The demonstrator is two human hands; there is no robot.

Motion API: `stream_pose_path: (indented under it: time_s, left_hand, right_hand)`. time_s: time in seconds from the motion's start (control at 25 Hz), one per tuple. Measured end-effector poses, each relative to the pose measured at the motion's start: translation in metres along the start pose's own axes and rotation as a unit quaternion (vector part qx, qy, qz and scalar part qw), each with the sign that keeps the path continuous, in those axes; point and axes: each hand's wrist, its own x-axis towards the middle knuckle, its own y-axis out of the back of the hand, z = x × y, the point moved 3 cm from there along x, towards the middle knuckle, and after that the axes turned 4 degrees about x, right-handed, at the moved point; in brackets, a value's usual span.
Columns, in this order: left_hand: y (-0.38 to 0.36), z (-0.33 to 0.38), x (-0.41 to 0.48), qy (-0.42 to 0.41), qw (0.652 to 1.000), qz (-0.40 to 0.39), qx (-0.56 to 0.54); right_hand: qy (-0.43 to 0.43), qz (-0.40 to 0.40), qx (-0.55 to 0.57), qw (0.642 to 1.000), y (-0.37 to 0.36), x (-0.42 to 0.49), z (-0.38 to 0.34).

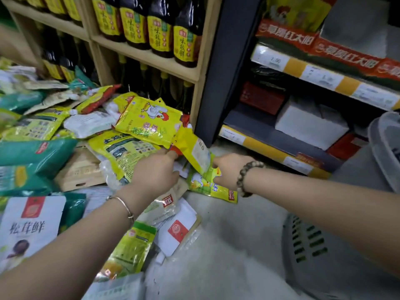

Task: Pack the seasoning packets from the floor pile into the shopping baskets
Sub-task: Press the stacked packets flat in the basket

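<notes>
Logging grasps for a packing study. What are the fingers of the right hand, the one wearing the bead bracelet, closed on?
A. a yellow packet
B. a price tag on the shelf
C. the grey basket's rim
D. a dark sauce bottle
A: the right hand has its fingers curled on the end of a yellow packet at the pile's edge.

Right hand point(226, 171) pinches yellow packet point(194, 150); left hand point(154, 172) on pile point(121, 148); grey basket point(303, 241) right.
</notes>
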Motion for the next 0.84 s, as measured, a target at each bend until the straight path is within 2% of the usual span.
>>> stream_pose_path:
  time_s: [0.2, 0.32, 0.48, 0.68, 0.84]
  left_hand:
    - [-0.015, -0.063, -0.025, 0.070, 0.996, -0.047, 0.006]
    - [-0.019, -0.088, -0.041, 0.109, 0.992, -0.066, -0.016]
    - [-0.027, -0.091, -0.054, 0.114, 0.988, -0.104, -0.028]
    - [-0.024, -0.090, -0.057, 0.158, 0.979, -0.021, -0.130]
    - [-0.029, -0.078, -0.066, 0.111, 0.980, -0.016, -0.164]
  right_hand:
    - [-0.023, -0.050, 0.171, 0.984, -0.071, 0.055, -0.042]
    - [-0.054, -0.057, 0.305, 0.949, -0.105, 0.075, -0.080]
    - [-0.117, -0.023, 0.412, 0.903, -0.125, 0.079, -0.109]
    - [-0.110, -0.013, 0.544, 0.832, -0.130, 0.060, -0.103]
    - [-0.152, 0.019, 0.604, 0.782, -0.123, 0.020, -0.066]
